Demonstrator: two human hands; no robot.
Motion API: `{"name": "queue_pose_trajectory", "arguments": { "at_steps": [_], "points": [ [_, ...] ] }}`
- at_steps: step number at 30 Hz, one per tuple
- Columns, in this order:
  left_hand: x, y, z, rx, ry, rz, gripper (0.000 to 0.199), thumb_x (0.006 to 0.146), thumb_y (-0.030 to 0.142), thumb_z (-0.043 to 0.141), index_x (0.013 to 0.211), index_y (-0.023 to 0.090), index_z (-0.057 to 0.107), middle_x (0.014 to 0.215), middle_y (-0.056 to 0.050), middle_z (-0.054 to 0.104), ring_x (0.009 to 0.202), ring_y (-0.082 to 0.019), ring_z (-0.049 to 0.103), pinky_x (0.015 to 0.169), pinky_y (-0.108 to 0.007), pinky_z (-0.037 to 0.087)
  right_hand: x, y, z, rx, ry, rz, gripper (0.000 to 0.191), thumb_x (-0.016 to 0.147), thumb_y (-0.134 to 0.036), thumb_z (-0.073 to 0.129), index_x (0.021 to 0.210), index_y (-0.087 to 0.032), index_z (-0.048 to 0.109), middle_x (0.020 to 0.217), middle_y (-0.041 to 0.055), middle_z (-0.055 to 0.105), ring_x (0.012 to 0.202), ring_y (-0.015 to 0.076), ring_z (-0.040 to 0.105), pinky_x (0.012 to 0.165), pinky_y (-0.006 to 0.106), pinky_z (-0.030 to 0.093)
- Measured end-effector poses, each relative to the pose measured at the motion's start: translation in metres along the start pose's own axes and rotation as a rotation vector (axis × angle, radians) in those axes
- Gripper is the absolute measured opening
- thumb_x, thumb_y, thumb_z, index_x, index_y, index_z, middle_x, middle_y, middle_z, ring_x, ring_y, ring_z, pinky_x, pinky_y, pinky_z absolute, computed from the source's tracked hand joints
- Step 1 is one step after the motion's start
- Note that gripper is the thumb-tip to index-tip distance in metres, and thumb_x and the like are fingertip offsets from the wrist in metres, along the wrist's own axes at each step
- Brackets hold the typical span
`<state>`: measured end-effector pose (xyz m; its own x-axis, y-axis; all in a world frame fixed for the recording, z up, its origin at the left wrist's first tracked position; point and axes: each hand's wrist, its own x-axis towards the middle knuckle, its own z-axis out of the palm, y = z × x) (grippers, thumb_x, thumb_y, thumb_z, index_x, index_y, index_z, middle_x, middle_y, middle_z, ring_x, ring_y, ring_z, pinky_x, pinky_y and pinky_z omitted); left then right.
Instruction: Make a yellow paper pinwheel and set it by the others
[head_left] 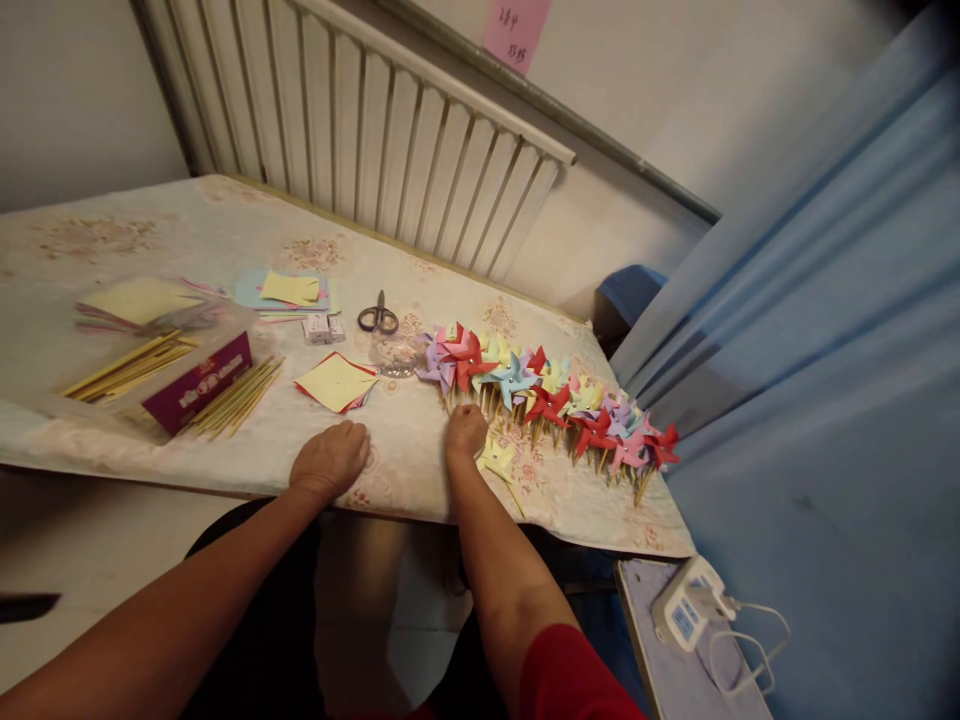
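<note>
My left hand (330, 460) rests on the table's near edge, curled into a fist, with nothing showing in it. To its right, my right hand (466, 432) is also closed in a fist on the cloth. Just beyond and right of it stretches a long cluster of colored paper pinwheels (549, 403) on sticks. Beside my right wrist lies a single yellow pinwheel (496, 458) on its stick. Square paper sheets (336, 382) sit stacked ahead of my left hand, next to a clear dish (397, 357) of small shiny pieces.
Scissors (378, 315) lie behind the dish. Small white boxes (322, 328) and more paper (289, 288) are farther back. Leftward are loose sticks (234, 400), a purple card (202, 385) and bagged sticks (135, 362). A blue curtain (817, 400) hangs at right, near a power strip (690, 605).
</note>
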<state>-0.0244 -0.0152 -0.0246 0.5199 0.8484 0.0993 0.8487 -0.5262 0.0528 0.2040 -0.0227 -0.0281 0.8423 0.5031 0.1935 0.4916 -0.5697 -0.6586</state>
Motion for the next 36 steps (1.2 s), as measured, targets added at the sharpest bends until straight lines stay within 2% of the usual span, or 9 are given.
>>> {"name": "queue_pose_trajectory", "arguments": {
  "at_steps": [12, 19, 26, 36],
  "points": [
    [0.000, 0.001, -0.001, -0.035, -0.004, -0.024, 0.038, 0.099, 0.032, 0.030, 0.101, 0.014, 0.063, 0.100, -0.014, 0.067, 0.095, -0.025, 0.064, 0.080, -0.036, 0.043, -0.005, 0.008, 0.000, 0.027, 0.009, -0.058, 0.014, 0.088, -0.023, 0.053, 0.088, -0.022, 0.066, 0.083, 0.0076, 0.072, 0.075, 0.0219, 0.065, 0.065, 0.029, 0.043],
    [-0.001, 0.001, -0.002, -0.027, -0.003, -0.015, 0.039, 0.099, 0.032, 0.030, 0.102, 0.013, 0.064, 0.100, -0.015, 0.067, 0.093, -0.026, 0.064, 0.078, -0.036, 0.043, -0.011, 0.010, -0.002, -0.009, 0.006, -0.130, 0.015, 0.088, -0.018, 0.051, 0.083, -0.019, 0.065, 0.088, 0.0092, 0.069, 0.082, 0.0211, 0.063, 0.072, 0.028, 0.044],
    [-0.001, 0.001, -0.002, -0.021, 0.001, -0.009, 0.039, 0.099, 0.031, 0.029, 0.101, 0.013, 0.063, 0.099, -0.014, 0.067, 0.094, -0.026, 0.064, 0.077, -0.036, 0.042, -0.018, 0.012, 0.001, -0.059, -0.025, -0.194, 0.016, 0.089, -0.017, 0.052, 0.089, -0.018, 0.068, 0.091, 0.0092, 0.068, 0.082, 0.0203, 0.063, 0.072, 0.028, 0.044],
    [-0.001, 0.002, -0.002, -0.019, -0.006, -0.019, 0.039, 0.099, 0.031, 0.029, 0.102, 0.013, 0.063, 0.101, -0.014, 0.067, 0.096, -0.026, 0.064, 0.078, -0.036, 0.043, -0.016, 0.007, 0.007, -0.126, -0.037, -0.189, 0.020, 0.092, -0.020, 0.049, 0.093, -0.019, 0.070, 0.092, 0.0086, 0.069, 0.079, 0.0197, 0.064, 0.067, 0.028, 0.043]
  ]
}}
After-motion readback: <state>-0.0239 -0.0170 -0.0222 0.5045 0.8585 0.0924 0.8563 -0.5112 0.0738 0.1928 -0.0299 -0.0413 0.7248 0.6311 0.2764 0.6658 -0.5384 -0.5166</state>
